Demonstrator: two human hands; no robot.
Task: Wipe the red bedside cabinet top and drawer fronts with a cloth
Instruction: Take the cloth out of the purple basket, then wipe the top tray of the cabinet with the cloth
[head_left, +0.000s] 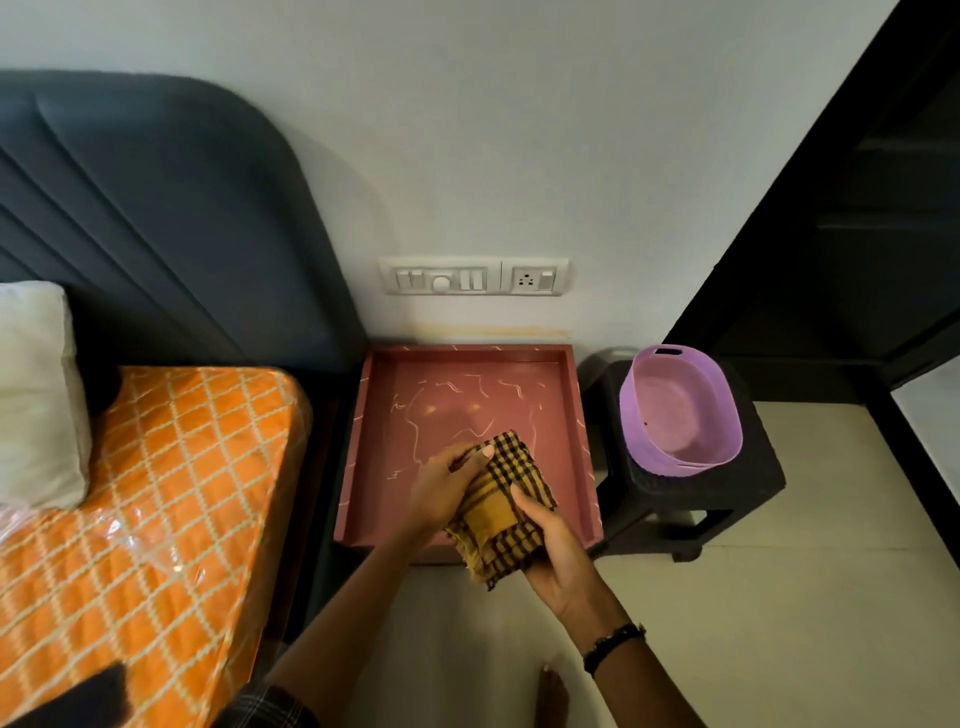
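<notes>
The red bedside cabinet (457, 395) stands against the wall, seen from above; its top has a raised rim and pale squiggle marks. Its drawer fronts are hidden from this angle. A folded yellow and black checked cloth (498, 506) is held over the cabinet's front edge. My left hand (447, 480) grips the cloth's upper left part, thumb on top. My right hand (550, 556) holds the cloth from below and the right side.
A bed with an orange patterned cover (140, 519), white pillow (36, 395) and dark headboard lies to the left. To the right, a purple plastic tub (680, 410) sits on a dark stool (727, 483). A switch panel (472, 278) is on the wall above. My foot (550, 691) rests on the pale floor.
</notes>
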